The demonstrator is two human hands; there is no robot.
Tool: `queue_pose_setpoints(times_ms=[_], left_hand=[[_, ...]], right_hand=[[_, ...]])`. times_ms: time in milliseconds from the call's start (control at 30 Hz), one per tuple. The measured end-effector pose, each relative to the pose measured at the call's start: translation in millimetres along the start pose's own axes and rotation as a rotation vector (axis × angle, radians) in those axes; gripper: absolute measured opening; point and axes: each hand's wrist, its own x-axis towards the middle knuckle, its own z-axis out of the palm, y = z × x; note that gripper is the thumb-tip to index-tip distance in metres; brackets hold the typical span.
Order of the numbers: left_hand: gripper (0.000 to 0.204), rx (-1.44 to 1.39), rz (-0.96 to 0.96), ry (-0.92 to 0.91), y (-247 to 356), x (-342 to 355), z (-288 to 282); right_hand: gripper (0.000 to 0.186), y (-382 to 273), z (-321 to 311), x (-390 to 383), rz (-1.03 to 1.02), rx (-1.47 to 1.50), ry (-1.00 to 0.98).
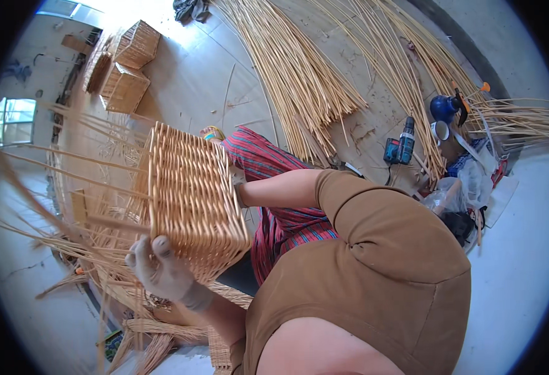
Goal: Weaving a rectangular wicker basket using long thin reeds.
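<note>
A tan wicker basket (193,197) is tilted in front of me, its woven side facing up and long stakes (99,169) sticking out to the left. My left hand (162,269), in a pale glove, is at the basket's lower left edge. Its fingers are curled, apparently closed round a wicker rod (115,224) that is smeared by motion. My right hand (239,189), also gloved, supports the basket's right side; its fingers are hidden behind the weave.
Finished wicker baskets (124,87) stand at the far left. Bundles of long rods (287,75) lie over the tiled floor ahead. To the right are a cordless drill (400,147), a blue spray bottle (443,108), a tape roll (439,130) and plastic bags (471,184). Loose rods (155,328) lie at the lower left.
</note>
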Motion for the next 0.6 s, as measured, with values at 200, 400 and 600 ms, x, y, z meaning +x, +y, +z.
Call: queue_pose_setpoints(times_ms=[200,400,600], left_hand=[[0.041,-0.096,-0.161,-0.103,-33.1,-28.1,50.4],[0.063,0.175,-0.101,-0.226,-48.7,-38.8,102.8],[0.061,0.234,-0.104,-0.205,-64.9,-54.1,114.9]], right_hand=[[0.042,74.2,2.9,-28.0,0.085,-0.287,0.031],[0.039,54.9,1.7,-44.4,0.143,-0.610,0.081],[0.036,64.7,-3.9,-46.3,0.231,-0.898,0.143]])
